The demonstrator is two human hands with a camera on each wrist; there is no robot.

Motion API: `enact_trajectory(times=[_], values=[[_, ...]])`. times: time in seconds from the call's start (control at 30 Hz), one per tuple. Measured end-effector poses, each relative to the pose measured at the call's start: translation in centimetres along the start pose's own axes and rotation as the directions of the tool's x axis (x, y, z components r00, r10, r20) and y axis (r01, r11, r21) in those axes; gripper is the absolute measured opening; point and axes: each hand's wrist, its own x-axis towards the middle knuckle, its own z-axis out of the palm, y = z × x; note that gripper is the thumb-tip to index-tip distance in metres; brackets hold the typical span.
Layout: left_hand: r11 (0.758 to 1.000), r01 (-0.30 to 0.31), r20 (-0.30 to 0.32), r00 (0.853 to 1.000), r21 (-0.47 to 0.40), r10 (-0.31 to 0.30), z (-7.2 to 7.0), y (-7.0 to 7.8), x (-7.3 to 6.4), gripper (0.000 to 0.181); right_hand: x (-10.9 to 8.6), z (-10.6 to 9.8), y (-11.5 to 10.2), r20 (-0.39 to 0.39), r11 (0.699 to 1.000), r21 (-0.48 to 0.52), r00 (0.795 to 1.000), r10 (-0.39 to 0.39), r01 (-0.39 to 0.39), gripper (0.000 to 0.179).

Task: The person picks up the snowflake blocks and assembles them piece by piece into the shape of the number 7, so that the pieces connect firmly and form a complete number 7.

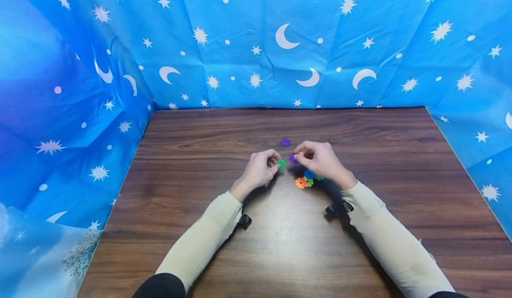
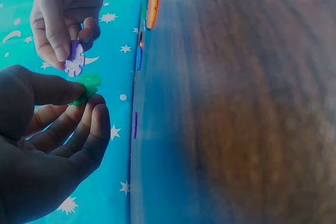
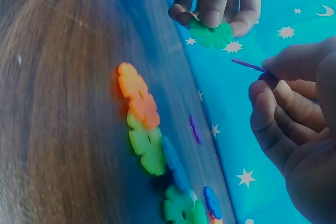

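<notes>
My left hand (image 1: 259,168) pinches a green notched plastic disc (image 2: 90,84) between thumb and fingers. The right hand (image 1: 323,161) pinches a purple notched disc (image 3: 245,64) by its edge. Both discs are held up above the table, face to face across a small gap. In the right wrist view the green disc (image 3: 212,35) shows its flat side while the purple one is seen edge-on. Another purple disc (image 1: 285,142) lies on the table just beyond the hands. Below the right hand lies a small cluster with an orange disc (image 1: 301,183), a lime disc (image 3: 148,148) and a blue disc (image 1: 309,174).
The brown wood-grain table (image 1: 192,156) reaches back to a blue cloth (image 1: 240,36) with white stars and moons. Small brown pieces (image 1: 333,141) lie behind the right hand, partly hidden by it. A black wrist camera (image 1: 245,221) sits at the left sleeve.
</notes>
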Motion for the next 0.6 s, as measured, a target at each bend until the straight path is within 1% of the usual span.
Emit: enact_trajectory(times=[0.2,0.4,0.6], values=[[0.999,-0.024,-0.037,0.999,-0.028,0.023,-0.22,0.08,-0.11,0.007,0.16,-0.06,-0.41,-0.040,0.998,0.059,0.999,0.025,-0.023,0.008],[0.999,-0.031,-0.058,0.998,-0.028,0.029,-0.38,0.07,-0.27,0.006,0.37,-0.08,-0.80,-0.037,0.985,0.147,0.995,0.091,-0.085,0.005],[0.999,-0.044,-0.082,0.996,-0.030,0.041,-0.37,0.01,-0.54,0.005,0.45,0.24,-1.00,-0.036,0.979,0.180,0.994,0.105,-0.096,0.005]])
